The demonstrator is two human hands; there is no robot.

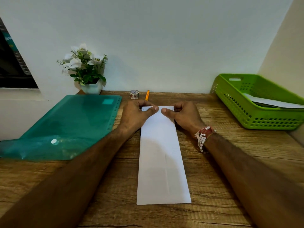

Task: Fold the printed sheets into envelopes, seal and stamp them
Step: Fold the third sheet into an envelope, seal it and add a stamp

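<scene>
Folding the far end of a long white sheet (162, 155), a person works at a wood-grain table (213, 170), both bare hands meeting at the paper's top edge. The left hand (136, 113) and right hand (182, 115) each pinch a far corner, fingers (154, 109) narrow and closed on the paper with the thumbs pressing down near the centre line, almost touching. The sheet lies flat in the middle of the table between the forearms, already narrowed into a tall strip with a faint crease running down its length. By the look of it, the step in hand is turning the top corners inward to form the envelope's pointed flap; the next move likely calls for even pressure along both diagonals so they meet cleanly at the centre.

A translucent teal plastic folder (69, 127) with a snap button rests to the left. A perforated green plastic basket (256, 104), holding white paper, sits to the right. Against the wall stand a small roll of printed tape (134, 94), an orange pen (147, 94) and a white pot of artificial flowers (85, 68). A beaded bracelet (204, 137) circles the right wrist.
</scene>
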